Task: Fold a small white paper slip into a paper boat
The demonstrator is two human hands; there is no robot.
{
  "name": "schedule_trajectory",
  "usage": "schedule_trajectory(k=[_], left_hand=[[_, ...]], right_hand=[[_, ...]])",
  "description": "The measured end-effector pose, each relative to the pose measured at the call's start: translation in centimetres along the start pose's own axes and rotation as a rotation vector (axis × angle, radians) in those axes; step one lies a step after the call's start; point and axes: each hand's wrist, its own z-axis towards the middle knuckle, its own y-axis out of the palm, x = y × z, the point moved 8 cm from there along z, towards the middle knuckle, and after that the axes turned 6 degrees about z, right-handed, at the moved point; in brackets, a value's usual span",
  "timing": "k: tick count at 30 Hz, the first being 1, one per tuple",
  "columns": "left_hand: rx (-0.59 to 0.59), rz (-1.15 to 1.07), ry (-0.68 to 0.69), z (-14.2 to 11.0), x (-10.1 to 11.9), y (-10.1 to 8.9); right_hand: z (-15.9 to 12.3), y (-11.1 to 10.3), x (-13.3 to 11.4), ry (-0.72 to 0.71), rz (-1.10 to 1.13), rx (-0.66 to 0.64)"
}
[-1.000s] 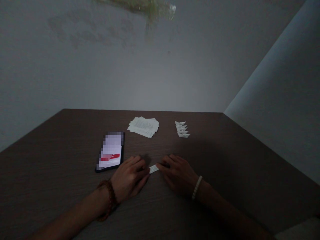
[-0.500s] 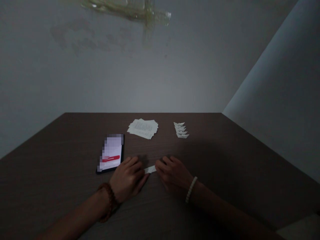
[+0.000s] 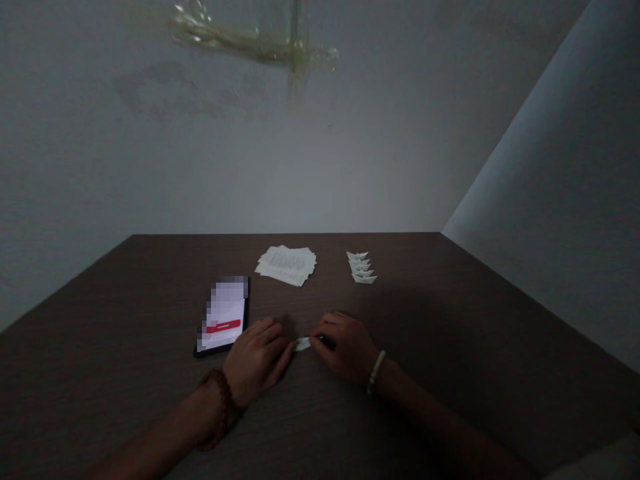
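My right fingers [image 3: 323,328] are closed on the right end of a narrow white paper strip [image 3: 303,344], pinching it against the table. The dark speck just beside my fingertips is too small and dim to name. My left fingers [image 3: 274,341] curl loosely, their tips at the strip's left end, though I can't tell whether they grip it or only touch it.

The strip lies between my hands, at 9 o'clock from my right fingers and 3 o'clock from my left. Its long axis runs almost straight across me, tilted slightly along the 2-to-8 line. My right hand [image 3: 347,350] is the nearer and has the firmer hold; my left hand [image 3: 256,360] rests just beside it, palm down. A white bead bracelet [image 3: 376,372] circles my right wrist, and a brown bead bracelet [image 3: 217,408] circles my left.

Past my left hand, at about 10 o'clock, a smartphone [image 3: 223,317] lies face up on the dark wood-grain table [image 3: 410,393], its screen lit and blurred, with a red bar across it. At 12 o'clock from the strip sits a loose stack of printed paper slips [image 3: 286,265]. At about 1 o'clock, small white folded paper boats [image 3: 361,268] stand in a short row, nose to tail, well apart from my hands. Nothing here sits in a container.
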Motion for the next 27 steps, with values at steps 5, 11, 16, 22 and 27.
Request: schedule_trajectory(k=[5, 11, 16, 22, 27], left_hand=[[0.024, -0.048, -0.035, -0.1, -0.4, 0.0], [0.055, -0.042, -0.007, -0.1, -0.1, -0.4], [0.083, 0.014, 0.019, -0.2, 0.3, -0.6], [0.091, 0.013, 0.026, -0.3, 0.5, -0.5], [0.053, -0.075, -0.015, 0.2, 0.6, -0.5]], right_hand=[[0.2, -0.1, 0.2, 0.050, 0.121, 0.063], [0.2, -0.6, 1.2, 0.146, 0.285, 0.159], [0.0, -0.2, 2.0, 0.229, 0.410, 0.170], [-0.2, 0.1, 2.7, 0.313, 0.512, 0.192], [-0.1, 0.0, 2.5, 0.310, 0.527, 0.197]])
